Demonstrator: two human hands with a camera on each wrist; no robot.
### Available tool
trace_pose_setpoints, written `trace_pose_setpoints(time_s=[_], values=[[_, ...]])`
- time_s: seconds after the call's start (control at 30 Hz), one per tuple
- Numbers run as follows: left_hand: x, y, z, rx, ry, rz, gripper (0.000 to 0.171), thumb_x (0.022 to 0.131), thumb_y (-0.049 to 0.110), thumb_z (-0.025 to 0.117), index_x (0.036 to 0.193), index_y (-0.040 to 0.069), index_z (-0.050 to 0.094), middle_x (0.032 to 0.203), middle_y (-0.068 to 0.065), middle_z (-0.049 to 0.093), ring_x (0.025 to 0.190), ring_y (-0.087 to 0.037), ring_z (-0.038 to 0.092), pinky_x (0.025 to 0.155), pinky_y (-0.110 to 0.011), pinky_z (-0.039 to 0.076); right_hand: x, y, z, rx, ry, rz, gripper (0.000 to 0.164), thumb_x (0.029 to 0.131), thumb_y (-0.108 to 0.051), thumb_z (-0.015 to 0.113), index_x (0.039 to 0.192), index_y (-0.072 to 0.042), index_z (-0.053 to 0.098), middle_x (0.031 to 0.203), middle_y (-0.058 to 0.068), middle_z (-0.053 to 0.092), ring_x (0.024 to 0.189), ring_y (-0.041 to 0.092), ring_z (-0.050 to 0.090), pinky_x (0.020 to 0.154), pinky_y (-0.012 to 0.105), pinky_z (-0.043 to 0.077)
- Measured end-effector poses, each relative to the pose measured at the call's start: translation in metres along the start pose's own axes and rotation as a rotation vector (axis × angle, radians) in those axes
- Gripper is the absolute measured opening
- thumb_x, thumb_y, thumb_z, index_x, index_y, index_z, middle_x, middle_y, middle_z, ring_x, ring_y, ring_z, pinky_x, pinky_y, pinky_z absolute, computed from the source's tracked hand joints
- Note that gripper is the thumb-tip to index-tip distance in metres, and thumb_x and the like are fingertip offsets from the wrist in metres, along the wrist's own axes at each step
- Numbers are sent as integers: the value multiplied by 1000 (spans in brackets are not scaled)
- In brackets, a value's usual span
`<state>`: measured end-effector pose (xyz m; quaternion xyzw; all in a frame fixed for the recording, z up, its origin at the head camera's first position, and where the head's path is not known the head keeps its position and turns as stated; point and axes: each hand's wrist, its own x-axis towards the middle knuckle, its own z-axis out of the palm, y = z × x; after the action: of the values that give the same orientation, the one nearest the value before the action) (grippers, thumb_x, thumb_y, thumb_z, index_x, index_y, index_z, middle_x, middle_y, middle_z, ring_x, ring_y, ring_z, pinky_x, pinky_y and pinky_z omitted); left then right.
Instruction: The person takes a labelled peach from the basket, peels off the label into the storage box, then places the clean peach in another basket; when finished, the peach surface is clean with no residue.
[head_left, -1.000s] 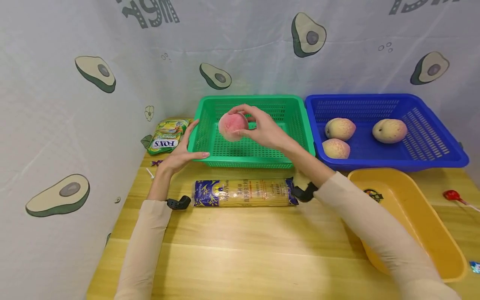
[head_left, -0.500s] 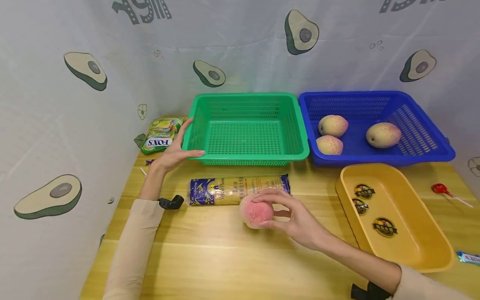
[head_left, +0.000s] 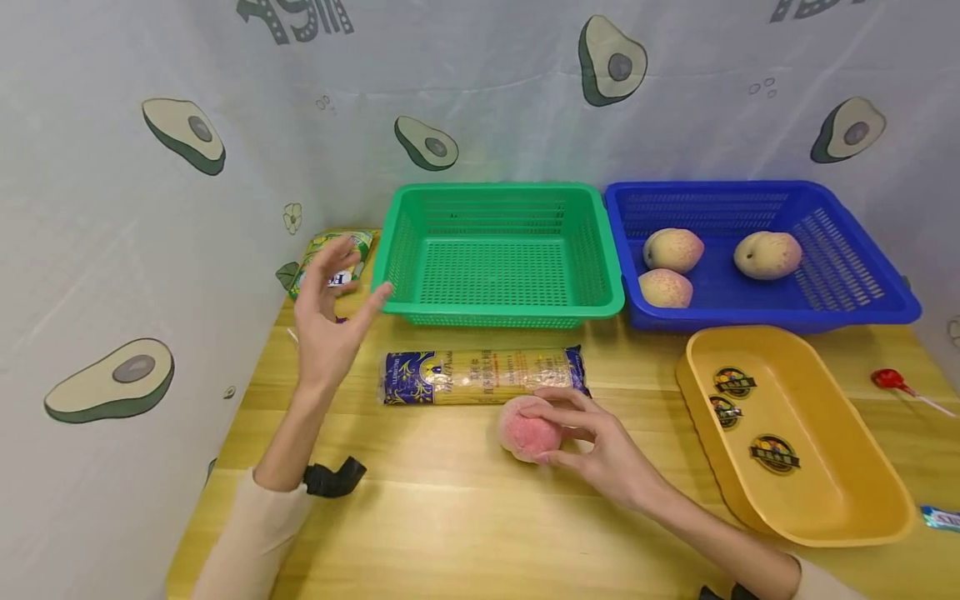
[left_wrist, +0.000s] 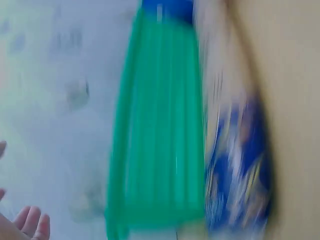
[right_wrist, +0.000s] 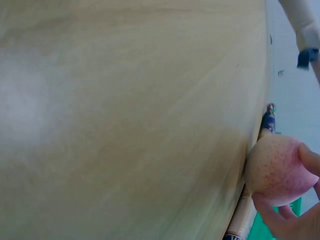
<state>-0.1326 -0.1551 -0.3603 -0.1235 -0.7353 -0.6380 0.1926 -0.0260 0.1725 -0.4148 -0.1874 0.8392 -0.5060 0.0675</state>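
My right hand (head_left: 607, 454) holds a pink peach (head_left: 528, 429) between thumb and fingers, at the near edge of a spaghetti pack (head_left: 480, 377). In the right wrist view the peach (right_wrist: 280, 170) appears at or just above the tabletop. My left hand (head_left: 326, 325) is raised with spread fingers beside the left end of the green basket (head_left: 498, 312), holding nothing. Nothing lies inside that basket. The left wrist view is blurred; fingers (left_wrist: 35, 222) show at its lower left corner, apart from the basket.
A blue basket (head_left: 780, 312) with three pale peaches (head_left: 767, 255) adjoins the green one. In front of it stands a yellow bin (head_left: 825, 442). A red lollipop (head_left: 891, 379) and a blue wrapper (head_left: 940, 518) lie at right. Behind my left hand is a green candy bag (head_left: 360, 246).
The peach came out of the green basket, toward me, down by the spaghetti pack in my right hand. My left hand has let go of the basket's left rim and lifted.
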Motion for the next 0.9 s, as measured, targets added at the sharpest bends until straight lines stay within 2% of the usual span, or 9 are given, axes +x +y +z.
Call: trace_pose_setpoints(time_s=[0.07, 0.2, 0.3, 0.43, 0.57, 0.67, 0.77, 0.83, 0.9], values=[[-24, 14, 17, 6, -111, -1, 65, 87, 3, 80, 146, 11, 56, 146, -7, 57, 132, -28, 54, 108, -44, 48, -2, 2, 0, -24, 16, -16, 58, 78, 1, 86, 128, -26, 74, 143, 7, 60, 135, 29, 54, 106, 10, 44], [-69, 24, 47, 110, -492, -124, 69, 88, 14, 82, 151, 16, 52, 151, -8, 54, 134, -33, 54, 108, -52, 50, -4, 5, 1, -23, 27, -57, 59, 77, 1, 86, 130, -23, 74, 143, 7, 60, 134, 27, 55, 106, 10, 44], [-89, 22, 62, 158, -648, -206, 76, 87, 14, 83, 154, 14, 48, 155, -12, 50, 140, -38, 50, 110, -60, 49, -5, 6, 3, -23, 32, -70, 59, 77, 1, 87, 130, -21, 74, 143, 6, 60, 133, 26, 55, 106, 12, 46], [-102, 14, 78, 157, -706, -288, 76, 86, 14, 84, 153, 9, 49, 150, -17, 55, 136, -38, 54, 111, -56, 50, -8, 6, 5, -23, 47, -46, 60, 77, 0, 88, 130, -23, 74, 143, 5, 60, 134, 27, 54, 105, 11, 46], [-112, 7, 90, 228, -732, -302, 76, 85, 20, 85, 152, 10, 52, 140, -12, 61, 123, -28, 60, 105, -46, 55, -11, 5, 7, -58, 68, -56, 59, 76, 0, 89, 129, -21, 75, 142, 5, 61, 132, 27, 55, 107, 12, 46], [-116, 6, 96, 302, -721, -276, 75, 83, 20, 87, 151, 11, 54, 135, -9, 64, 112, -23, 61, 98, -42, 54, -15, 5, 5, -63, 58, -82, 55, 79, -4, 88, 130, -21, 74, 143, 4, 60, 134, 18, 54, 109, 13, 44], [-119, 8, 99, 332, -703, -223, 73, 82, 15, 87, 148, 13, 58, 134, -9, 65, 114, -25, 62, 101, -45, 54, -19, 5, -2, 37, 31, -77, 52, 87, -7, 82, 136, -16, 69, 146, 7, 57, 135, 12, 52, 109, 18, 49], [-122, 9, 99, 334, -707, -166, 71, 81, 10, 87, 147, 13, 60, 137, -10, 64, 121, -28, 63, 107, -48, 54, -19, 4, -7, 120, 19, -22, 51, 93, -8, 77, 142, -12, 63, 149, 10, 54, 138, 16, 52, 107, 24, 53], [-124, 10, 99, 342, -723, -94, 70, 80, 6, 87, 145, 13, 61, 142, -11, 61, 130, -29, 61, 110, -49, 53, -17, 4, -10, 176, 3, 51, 52, 97, -11, 72, 147, -7, 57, 151, 15, 53, 139, 27, 54, 105, 31, 57]])
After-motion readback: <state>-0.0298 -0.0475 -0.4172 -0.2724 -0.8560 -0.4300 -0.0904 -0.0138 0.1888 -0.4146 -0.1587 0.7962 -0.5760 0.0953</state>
